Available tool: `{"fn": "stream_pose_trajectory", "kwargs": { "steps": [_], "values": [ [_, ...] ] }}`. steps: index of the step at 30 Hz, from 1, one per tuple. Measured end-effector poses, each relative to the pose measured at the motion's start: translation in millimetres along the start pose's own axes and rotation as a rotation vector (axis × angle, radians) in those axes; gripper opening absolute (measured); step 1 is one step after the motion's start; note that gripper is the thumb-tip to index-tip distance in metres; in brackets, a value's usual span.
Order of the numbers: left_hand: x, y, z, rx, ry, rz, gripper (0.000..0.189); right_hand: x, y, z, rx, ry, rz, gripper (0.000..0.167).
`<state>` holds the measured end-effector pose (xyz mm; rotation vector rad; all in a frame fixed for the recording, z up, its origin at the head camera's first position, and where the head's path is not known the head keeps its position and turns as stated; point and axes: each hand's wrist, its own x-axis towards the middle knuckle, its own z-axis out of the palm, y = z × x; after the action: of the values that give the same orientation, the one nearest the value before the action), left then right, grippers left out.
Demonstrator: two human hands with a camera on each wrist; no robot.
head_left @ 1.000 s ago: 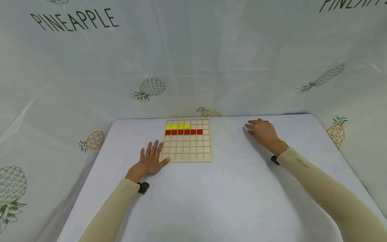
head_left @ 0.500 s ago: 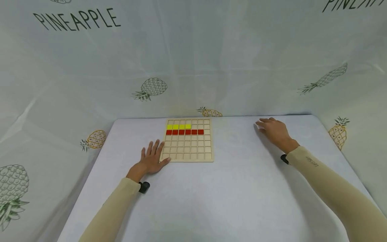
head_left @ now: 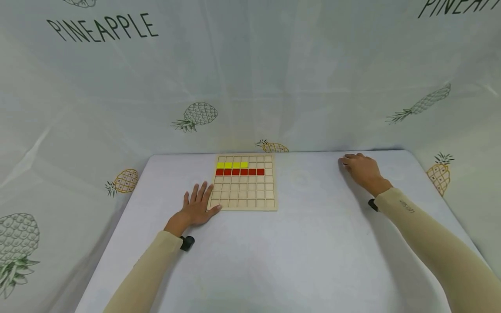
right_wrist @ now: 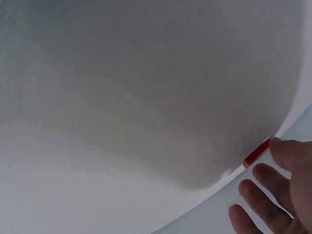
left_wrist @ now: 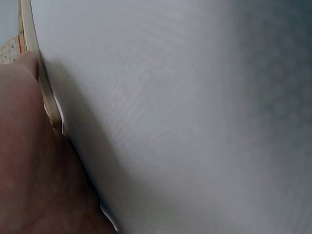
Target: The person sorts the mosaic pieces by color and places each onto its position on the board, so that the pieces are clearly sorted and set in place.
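A square wooden grid board (head_left: 242, 194) lies toward the back of the table. Several yellow tiles (head_left: 232, 165) and, one row nearer, several red tiles (head_left: 240, 172) fill cells starting from its left side. My left hand (head_left: 193, 211) lies flat with spread fingers at the board's near left corner, its thumb along the front edge. Far back on the right, my right hand (head_left: 362, 171) reaches down to the table. In the right wrist view, the thumb is right at one end of a loose red tile (right_wrist: 257, 152), and the index fingertip stands close to the other end.
The white table (head_left: 250, 256) ends at a hanging sheet (head_left: 313, 87) printed with pineapples, which also comes down along both sides. A dark device (head_left: 187, 243) sits at the left wrist and another dark device (head_left: 373, 204) at the right.
My right hand has moved right along the back of the table, its fingers lowering. The loose red tile glimpsed behind it is now hidden in the head view. The left hand stays put.
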<state>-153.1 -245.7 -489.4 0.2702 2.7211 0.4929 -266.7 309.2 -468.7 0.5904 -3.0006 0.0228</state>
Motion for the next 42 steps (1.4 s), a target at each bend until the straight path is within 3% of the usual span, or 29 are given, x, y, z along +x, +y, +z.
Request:
{"fn": "stream_pose_trajectory", "kwargs": {
  "steps": [11, 24, 42],
  "values": [
    [-0.8, 6.2, -3.8, 0.038, -0.023, -0.026, 0.087, -0.9, 5.4, 3.0, 0.006, -0.006, 0.01, 0.033],
    [7.5, -7.8, 8.6, 0.026, 0.017, 0.007, 0.092, 0.5, 4.1, 1.6, -0.045, 0.052, -0.031, 0.027],
    [10.0, -12.0, 11.0, 0.034, 0.016, 0.005, 0.093, 7.4, -41.4, 0.3, -0.02, 0.177, -0.177, 0.037]
  ]
}}
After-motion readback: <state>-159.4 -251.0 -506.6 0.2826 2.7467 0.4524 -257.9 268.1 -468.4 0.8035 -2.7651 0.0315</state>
